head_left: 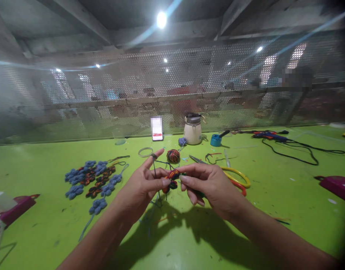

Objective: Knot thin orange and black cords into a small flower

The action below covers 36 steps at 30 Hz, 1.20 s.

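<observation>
My left hand (150,178) pinches a small crocheted piece (173,174) of multicoloured dark, red and yellow yarn between thumb and fingers. Its index finger points up, with a dark strand (155,165) looped round it. My right hand (202,182) is closed at the piece's right side on a crochet hook (200,193); only a bit of its dark green handle shows, and the fingers hide the tip. Just beyond my hands lies a ball of the same yarn (173,156). Scissors (237,174) with yellow and red handles lie partly behind my right hand.
Several blue and multicoloured crocheted flowers (96,180) lie at left. Along the back are a phone (157,129), a pale jug (192,131), blue yarn (182,141) and a blue pot (215,140). A corded tool (269,136) lies back right. A perforated screen (127,97) borders the table.
</observation>
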Each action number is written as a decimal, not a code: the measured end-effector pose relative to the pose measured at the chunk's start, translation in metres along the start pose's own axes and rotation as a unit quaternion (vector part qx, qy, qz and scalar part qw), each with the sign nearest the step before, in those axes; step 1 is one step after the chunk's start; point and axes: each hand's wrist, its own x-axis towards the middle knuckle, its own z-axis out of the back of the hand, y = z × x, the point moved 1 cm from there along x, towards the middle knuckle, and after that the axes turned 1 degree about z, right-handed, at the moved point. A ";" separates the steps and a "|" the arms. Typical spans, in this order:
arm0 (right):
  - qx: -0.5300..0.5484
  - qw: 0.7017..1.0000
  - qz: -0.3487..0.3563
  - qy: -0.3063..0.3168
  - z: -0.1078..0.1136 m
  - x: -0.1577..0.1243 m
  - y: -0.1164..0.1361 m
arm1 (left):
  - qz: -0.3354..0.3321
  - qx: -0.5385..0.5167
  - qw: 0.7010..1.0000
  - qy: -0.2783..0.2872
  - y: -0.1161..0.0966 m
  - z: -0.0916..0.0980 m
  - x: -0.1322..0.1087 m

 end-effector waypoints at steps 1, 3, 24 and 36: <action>0.003 1.000 0.001 0.000 0.000 0.000 0.000 | 0.000 0.000 1.000 -0.002 0.000 0.000 0.000; 0.006 1.000 0.003 0.002 0.001 0.000 0.000 | 0.002 0.002 1.000 -0.006 -0.001 -0.001 0.000; 0.016 1.000 0.006 0.004 0.000 0.001 -0.001 | -0.003 0.005 1.000 -0.018 0.002 -0.002 0.000; 0.013 1.000 -0.006 -0.003 0.000 0.002 -0.001 | -0.001 -0.004 1.000 -0.011 0.005 0.001 0.002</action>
